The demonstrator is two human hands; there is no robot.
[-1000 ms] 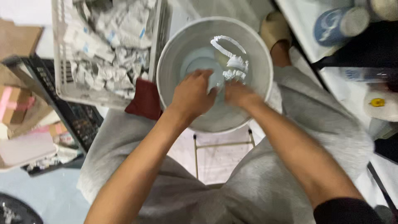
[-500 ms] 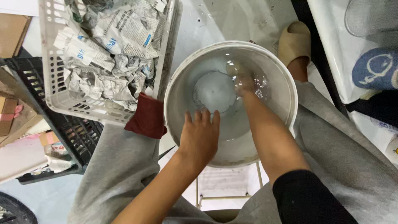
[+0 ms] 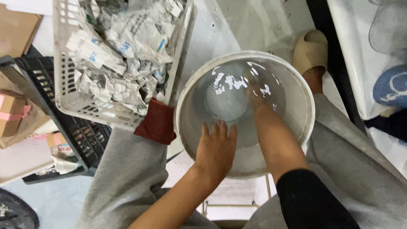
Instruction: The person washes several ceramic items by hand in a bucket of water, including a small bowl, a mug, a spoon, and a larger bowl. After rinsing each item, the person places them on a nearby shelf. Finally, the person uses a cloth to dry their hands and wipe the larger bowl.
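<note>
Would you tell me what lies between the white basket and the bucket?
In the head view, a dark red cloth lies between basket and bucket, over the grey-trousered knee.

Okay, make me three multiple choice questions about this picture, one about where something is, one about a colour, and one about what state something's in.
1. Where is the right hand?
A. Under the water in the white bucket
B. In the white basket
C. On the black crate

2. What colour is the cloth lying between basket and bucket?
A. Blue
B. Dark red
C. Yellow

3. How is the left hand set?
A. Clenched in a fist
B. Gripping a crumpled packet
C. Flat, fingers spread, on the bucket's inner wall

Answers: 1 A, the forearm runs down into the rippling water; 2 B, the cloth shows dark red beside the white basket of crumpled packets; 3 C, the fingers lie open and hold nothing.
</note>
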